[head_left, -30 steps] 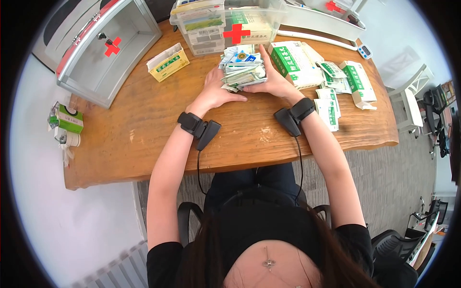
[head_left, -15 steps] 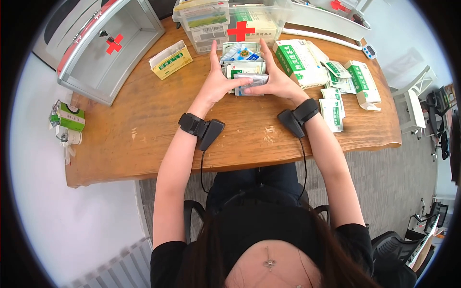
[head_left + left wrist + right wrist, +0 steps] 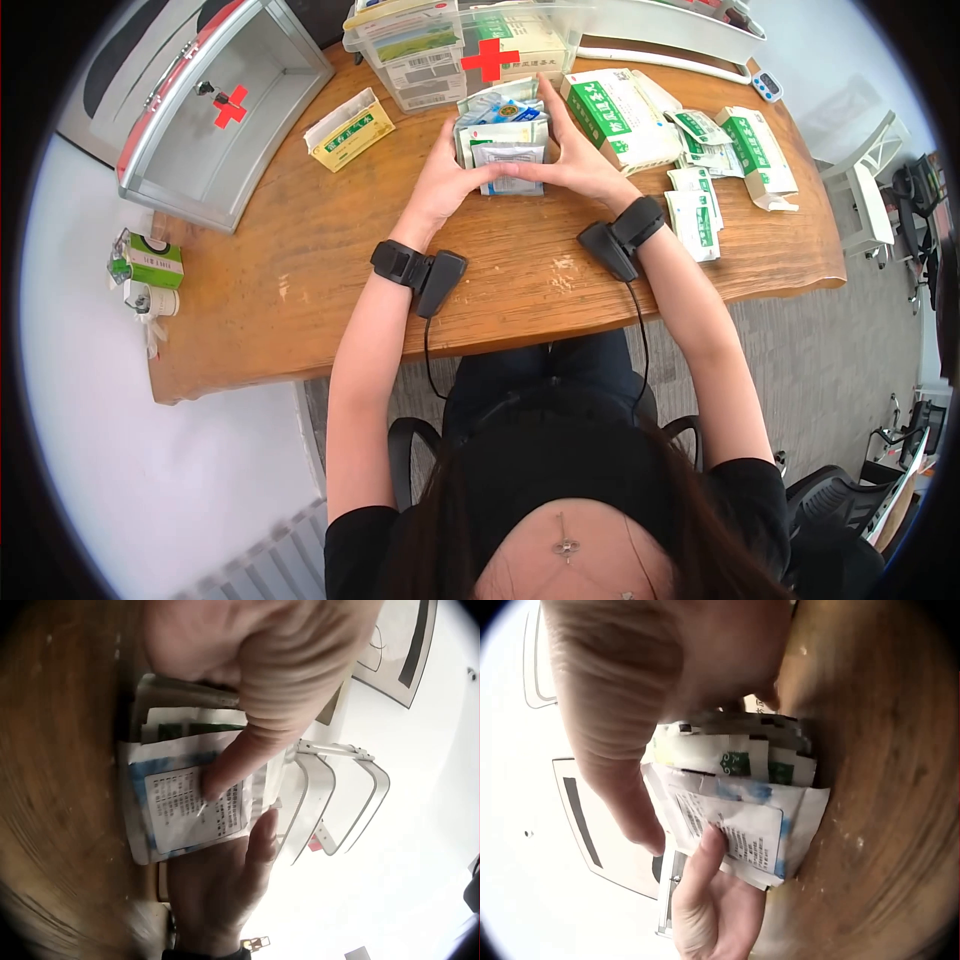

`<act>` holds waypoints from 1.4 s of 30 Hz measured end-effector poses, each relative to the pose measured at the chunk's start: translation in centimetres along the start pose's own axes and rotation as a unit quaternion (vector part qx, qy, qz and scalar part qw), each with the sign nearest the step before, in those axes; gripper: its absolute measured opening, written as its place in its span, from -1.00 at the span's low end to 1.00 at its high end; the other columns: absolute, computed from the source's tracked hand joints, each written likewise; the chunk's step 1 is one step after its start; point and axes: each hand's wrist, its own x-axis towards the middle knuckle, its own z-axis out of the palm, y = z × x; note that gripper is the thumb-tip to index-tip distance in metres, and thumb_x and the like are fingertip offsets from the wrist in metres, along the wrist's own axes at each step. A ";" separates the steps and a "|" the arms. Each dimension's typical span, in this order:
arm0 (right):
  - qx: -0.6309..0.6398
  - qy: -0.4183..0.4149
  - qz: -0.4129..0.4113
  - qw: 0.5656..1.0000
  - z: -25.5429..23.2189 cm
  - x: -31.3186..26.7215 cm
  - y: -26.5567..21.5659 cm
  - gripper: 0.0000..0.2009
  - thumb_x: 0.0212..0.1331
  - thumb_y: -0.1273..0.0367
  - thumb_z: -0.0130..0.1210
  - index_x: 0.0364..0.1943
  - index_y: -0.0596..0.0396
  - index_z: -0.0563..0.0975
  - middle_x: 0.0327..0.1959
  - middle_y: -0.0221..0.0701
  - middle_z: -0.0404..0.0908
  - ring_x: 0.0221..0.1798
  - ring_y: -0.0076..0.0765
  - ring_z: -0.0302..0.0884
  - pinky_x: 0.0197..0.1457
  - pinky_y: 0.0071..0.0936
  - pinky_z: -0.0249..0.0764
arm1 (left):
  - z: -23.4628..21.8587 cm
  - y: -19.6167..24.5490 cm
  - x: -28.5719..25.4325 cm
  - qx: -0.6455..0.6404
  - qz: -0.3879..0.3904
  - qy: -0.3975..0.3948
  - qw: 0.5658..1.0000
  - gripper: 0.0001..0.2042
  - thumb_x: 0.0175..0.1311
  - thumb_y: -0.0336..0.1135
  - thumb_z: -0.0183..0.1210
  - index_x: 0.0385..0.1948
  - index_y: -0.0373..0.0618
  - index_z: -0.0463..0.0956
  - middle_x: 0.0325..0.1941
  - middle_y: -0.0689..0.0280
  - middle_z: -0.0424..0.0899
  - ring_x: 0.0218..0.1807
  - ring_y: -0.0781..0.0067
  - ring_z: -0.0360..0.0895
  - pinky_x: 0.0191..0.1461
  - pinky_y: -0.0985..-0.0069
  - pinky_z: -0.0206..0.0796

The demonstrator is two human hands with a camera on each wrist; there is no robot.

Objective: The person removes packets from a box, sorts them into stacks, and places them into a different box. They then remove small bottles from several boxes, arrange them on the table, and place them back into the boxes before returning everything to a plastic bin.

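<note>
A stack of flat sachets (image 3: 509, 155) stands on edge on the wooden table between the two hands. The left hand (image 3: 445, 185) grips its left side, thumb across the front sachet. From the other side the right hand (image 3: 585, 165) holds the stack, its thumb also on the front. In the left wrist view the front sachet (image 3: 187, 802) is white and blue with a printed label, and the left thumb presses on it. Green-and-white sachets (image 3: 739, 756) stand behind it in the right wrist view.
A clear bin with a red cross (image 3: 420, 75) is behind the stack. An open yellow box (image 3: 350, 132) and a metal-framed case (image 3: 225, 120) stand left. To the right are a green-white box (image 3: 622, 118), loose sachets (image 3: 692, 215) and another box (image 3: 757, 158).
The sachets, loosely heaped a second ago, now stand more upright and aligned. The left hand has moved up along their left side, and both thumbs now lie over the front.
</note>
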 end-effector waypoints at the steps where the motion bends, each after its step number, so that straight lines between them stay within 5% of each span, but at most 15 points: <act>1: -0.032 0.019 -0.056 0.998 0.0 0.1 -0.2 0.17 -0.11 0.13 0.40 0.41 0.16 -0.31 0.38 0.10 -0.02 0.44 -0.06 -0.02 0.45 -0.32 -0.04 | 0.3 0.0 0.0 0.012 0.047 0.015 0.999 -0.11 -0.05 -0.47 0.38 0.31 -0.18 -0.09 0.22 0.16 0.34 0.23 0.35 0.34 0.25 0.47 0.24; 2: -0.032 0.021 -0.055 0.998 0.1 0.1 -0.5 0.17 -0.11 0.13 0.40 0.41 0.16 -0.31 0.38 0.10 -0.02 0.44 -0.06 -0.02 0.45 -0.32 -0.04 | 0.4 -0.1 0.0 0.024 0.094 0.030 0.995 -0.16 -0.06 -0.46 0.38 0.25 -0.20 -0.02 0.19 0.17 0.37 0.19 0.37 0.38 0.21 0.50 0.29; 7: -0.027 0.009 0.007 1.000 -0.5 -0.3 -0.1 0.16 -0.19 0.20 0.45 0.43 0.02 -0.20 0.37 0.04 0.05 0.45 -0.12 -0.02 0.46 -0.25 -0.08 | -0.5 -0.4 -0.2 0.087 0.079 0.003 0.993 -0.15 -0.07 -0.42 0.40 0.24 -0.16 -0.04 0.18 0.14 0.36 0.18 0.36 0.37 0.15 0.46 0.36; 9: -0.048 -0.005 0.013 0.999 -1.1 -0.6 0.2 0.11 -0.16 0.16 0.43 0.41 0.14 -0.13 0.36 0.03 0.09 0.44 -0.10 -0.01 0.46 -0.28 -0.04 | -0.6 -0.3 -0.2 0.112 0.065 -0.009 0.991 -0.14 -0.07 -0.40 0.41 0.24 -0.15 -0.04 0.18 0.12 0.35 0.18 0.35 0.36 0.12 0.44 0.38; 11: -0.110 -0.074 0.104 0.986 -1.7 -0.7 0.5 0.06 -0.12 0.09 0.39 0.37 0.27 -0.07 0.36 0.06 0.07 0.44 -0.06 -0.01 0.45 -0.31 -0.01 | -0.5 -0.1 -0.2 0.120 0.044 -0.021 0.992 -0.10 -0.08 -0.36 0.42 0.26 -0.17 -0.09 0.20 0.08 0.32 0.21 0.33 0.34 0.09 0.45 0.40; 14: -0.171 -0.086 0.076 0.979 -1.5 -0.1 1.2 0.16 -0.20 -0.07 0.36 0.34 0.40 -0.07 0.35 0.13 0.04 0.47 0.07 -0.11 0.46 -0.23 -0.01 | -0.2 0.1 -0.3 0.093 0.034 0.009 0.995 -0.07 -0.08 -0.40 0.41 0.30 -0.17 -0.11 0.24 0.16 0.29 0.27 0.34 0.28 0.25 0.42 0.24; 20: -0.275 -0.085 0.096 0.953 -0.9 -0.8 1.4 0.29 -0.29 -0.20 0.34 0.31 0.51 -0.16 0.35 0.27 -0.09 0.48 0.16 -0.22 0.49 -0.25 -0.10 | -0.4 -0.5 0.1 0.109 0.053 -0.016 0.993 -0.04 -0.09 -0.36 0.44 0.30 -0.18 -0.14 0.22 0.08 0.32 0.23 0.31 0.33 0.23 0.41 0.27; 26: -0.165 0.015 -0.028 0.986 -1.1 -0.2 -0.6 0.23 -0.10 -0.22 0.20 0.31 0.51 -0.23 0.35 0.29 -0.12 0.47 0.17 -0.19 0.49 -0.29 -0.11 | -0.3 0.0 0.0 0.099 0.026 -0.021 0.995 -0.07 -0.09 -0.35 0.44 0.27 -0.17 -0.11 0.20 0.12 0.35 0.20 0.33 0.36 0.18 0.44 0.31; 33: -0.191 -0.044 0.049 0.979 -0.8 -0.2 -0.1 0.17 -0.04 -0.13 0.22 0.31 0.53 -0.24 0.34 0.31 -0.11 0.46 0.16 -0.17 0.48 -0.27 -0.10 | -0.9 -0.9 0.5 0.113 0.071 -0.024 0.991 -0.08 -0.09 -0.36 0.43 0.25 -0.15 -0.12 0.15 0.12 0.39 0.14 0.34 0.42 0.05 0.47 0.41; 36: -0.171 0.007 -0.008 0.985 -1.0 0.2 -1.0 0.07 0.01 -0.09 0.20 0.34 0.41 -0.15 0.37 0.19 -0.06 0.47 0.14 -0.15 0.48 -0.24 -0.08 | -0.5 -0.3 0.2 0.103 0.035 -0.030 0.994 -0.07 -0.10 -0.38 0.44 0.24 -0.15 -0.13 0.15 0.11 0.38 0.14 0.34 0.41 0.04 0.46 0.42; 38: -0.301 0.038 -0.167 0.938 -1.6 0.5 -2.6 -0.06 0.06 -0.04 0.17 0.37 0.22 -0.03 0.40 0.01 0.00 0.47 0.10 -0.13 0.47 -0.19 -0.05 | -0.4 -0.1 0.2 0.111 0.041 -0.024 0.993 -0.08 -0.11 -0.40 0.44 0.24 -0.16 -0.12 0.15 0.11 0.38 0.14 0.35 0.41 0.02 0.46 0.43; 42: -0.473 -0.014 -0.225 0.852 -0.7 0.6 -1.8 -0.15 0.08 -0.01 0.16 0.37 0.09 0.05 0.40 -0.12 0.05 0.47 0.08 -0.13 0.47 -0.17 -0.04 | -0.4 -0.1 0.1 0.089 0.021 -0.023 0.996 -0.07 -0.11 -0.40 0.44 0.24 -0.17 -0.13 0.15 0.11 0.38 0.14 0.35 0.41 0.04 0.46 0.43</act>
